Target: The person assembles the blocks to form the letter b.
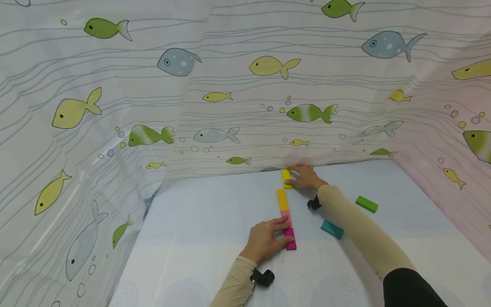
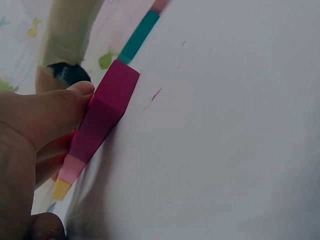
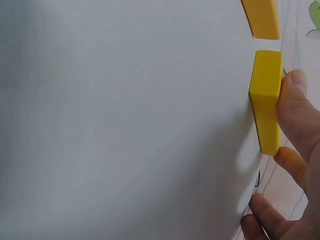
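Head view: white table (image 1: 215, 213), far edge meeting a hanging cloth (image 1: 245, 117) printed with fish and bubbles. Yellow block (image 1: 285, 176) lies close to that far edge, its near end just beside the orange block (image 1: 282, 200); the right wrist view shows a narrow gap between the two. Orange, pink block (image 1: 285, 213) and magenta block (image 2: 109, 102) run end to end toward the person, touching. Table spreads wide to the left of this row. Room on the right is tighter: teal block (image 1: 332, 229) and green block (image 1: 367, 204) lie there, both turned at a slant, well apart, with the right sleeve (image 1: 366, 234) passing between them.

Right hand (image 1: 304, 177): reaches in from the right, forearm slanting across the table. Grip together on the yellow block, thumb toward the near end, index finger at the far end.

Left hand (image 1: 266, 239): comes from the near left, knuckles bent. Index finger at the pink, thumb at the magenta; cannot tell whether this grip clamps or only rests.

Black device (image 1: 262, 277) strapped at the left wrist.
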`<state>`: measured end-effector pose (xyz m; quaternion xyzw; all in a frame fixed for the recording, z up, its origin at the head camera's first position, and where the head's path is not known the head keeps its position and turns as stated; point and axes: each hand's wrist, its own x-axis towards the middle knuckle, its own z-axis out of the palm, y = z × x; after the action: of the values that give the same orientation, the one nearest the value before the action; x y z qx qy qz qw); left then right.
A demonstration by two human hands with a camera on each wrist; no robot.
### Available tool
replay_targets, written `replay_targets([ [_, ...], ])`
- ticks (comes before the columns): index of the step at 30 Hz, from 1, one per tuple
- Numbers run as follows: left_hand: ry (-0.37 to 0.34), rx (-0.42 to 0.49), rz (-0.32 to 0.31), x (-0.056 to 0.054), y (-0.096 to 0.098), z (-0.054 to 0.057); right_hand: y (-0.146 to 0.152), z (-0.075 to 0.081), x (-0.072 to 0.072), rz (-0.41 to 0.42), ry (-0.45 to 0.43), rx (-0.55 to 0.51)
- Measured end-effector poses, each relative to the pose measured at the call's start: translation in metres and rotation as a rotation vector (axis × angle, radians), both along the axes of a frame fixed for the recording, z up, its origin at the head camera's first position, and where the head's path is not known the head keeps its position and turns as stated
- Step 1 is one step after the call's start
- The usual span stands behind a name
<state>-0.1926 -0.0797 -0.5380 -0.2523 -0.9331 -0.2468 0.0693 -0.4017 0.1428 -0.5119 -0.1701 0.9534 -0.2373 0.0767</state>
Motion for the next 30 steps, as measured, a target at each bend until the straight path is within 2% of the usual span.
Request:
replay_targets([
  [11,0.002,0.009,-0.008,-0.001,-0.001,0.001,-0.012,0.006,0.001,-0.010,0.020,-0.004],
  [21,-0.026,0.012,0.000,0.001,0.000,0.004,-0.019,0.002,-0.002,0.032,0.030,-0.034],
  [30,-0.029,-0.001,0.004,0.002,0.000,0.005,-0.021,-0.002,-0.003,0.022,0.014,-0.038],
])
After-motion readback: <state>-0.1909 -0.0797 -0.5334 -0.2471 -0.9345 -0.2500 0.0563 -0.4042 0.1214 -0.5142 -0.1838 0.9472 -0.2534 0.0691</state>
